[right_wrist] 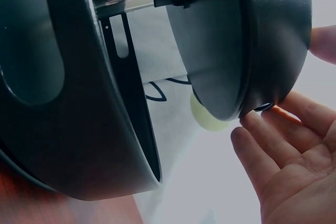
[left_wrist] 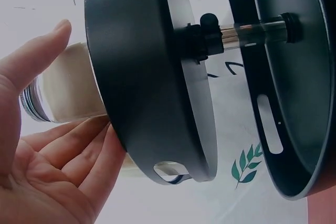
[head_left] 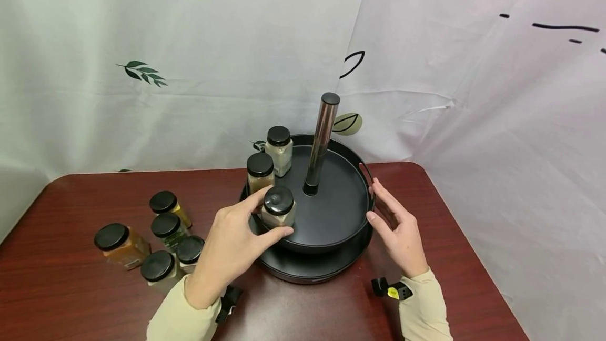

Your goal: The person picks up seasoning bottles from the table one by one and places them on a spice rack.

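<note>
My left hand (head_left: 236, 233) holds a square glass spice jar (head_left: 278, 218) between thumb and fingers. The jar has a black lid and pale contents, and stands upright at the left of the upper tier (head_left: 331, 199) of a black two-tier round stand. In the left wrist view, the left fingers (left_wrist: 86, 153) lie beside the jar, against the tier's wall. On the opposite side, my right hand (head_left: 400, 230) touches the upper tier's rim by its handle slot, fingers extended and thumb against the wall. Two more spice jars (head_left: 279, 154) stand behind the held one on that tier.
Several black-lidded jars, including an orange-filled jar (head_left: 125, 249), stand on the red-brown table (head_left: 61, 288) to the left. A shiny post (head_left: 322, 141) rises from the stand's middle. Under the upper tier, the lower tier (head_left: 307, 267) projects toward me. A patterned white curtain (head_left: 213, 41) hangs behind.
</note>
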Available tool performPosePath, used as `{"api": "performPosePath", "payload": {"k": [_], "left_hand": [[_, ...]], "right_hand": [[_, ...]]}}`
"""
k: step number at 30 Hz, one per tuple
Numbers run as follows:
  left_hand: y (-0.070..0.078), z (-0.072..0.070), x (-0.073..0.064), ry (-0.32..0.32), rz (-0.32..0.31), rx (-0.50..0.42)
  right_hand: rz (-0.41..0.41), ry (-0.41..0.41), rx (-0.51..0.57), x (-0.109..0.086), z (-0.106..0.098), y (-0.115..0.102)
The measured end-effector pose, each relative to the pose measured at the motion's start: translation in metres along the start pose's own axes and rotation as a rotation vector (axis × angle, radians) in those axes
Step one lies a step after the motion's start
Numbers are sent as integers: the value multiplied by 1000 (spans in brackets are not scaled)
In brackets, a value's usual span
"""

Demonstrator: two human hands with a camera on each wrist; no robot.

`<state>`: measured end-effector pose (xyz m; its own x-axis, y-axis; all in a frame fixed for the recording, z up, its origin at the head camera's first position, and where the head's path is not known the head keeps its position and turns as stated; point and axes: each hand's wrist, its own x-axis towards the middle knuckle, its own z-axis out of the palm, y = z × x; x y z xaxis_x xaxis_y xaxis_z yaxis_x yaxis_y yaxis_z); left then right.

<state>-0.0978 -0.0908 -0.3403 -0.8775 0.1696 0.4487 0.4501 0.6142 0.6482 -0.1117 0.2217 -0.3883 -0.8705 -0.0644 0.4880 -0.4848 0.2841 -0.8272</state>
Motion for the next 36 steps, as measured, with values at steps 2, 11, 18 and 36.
{"api": "performPosePath", "payload": {"k": [2, 11, 18, 36], "left_hand": [[0, -2, -1, -4, -11, 8], [0, -13, -7, 36, 2, 15], [-4, -23, -11, 95, 50, 17], [-17, -53, -26, 198, -36, 89]], "right_hand": [[0, 3, -2, 0, 0, 0], [-15, 41, -59, 1, 1, 1], [9, 35, -59, 1, -1, 0], [50, -3, -55, 0, 0, 0]]}}
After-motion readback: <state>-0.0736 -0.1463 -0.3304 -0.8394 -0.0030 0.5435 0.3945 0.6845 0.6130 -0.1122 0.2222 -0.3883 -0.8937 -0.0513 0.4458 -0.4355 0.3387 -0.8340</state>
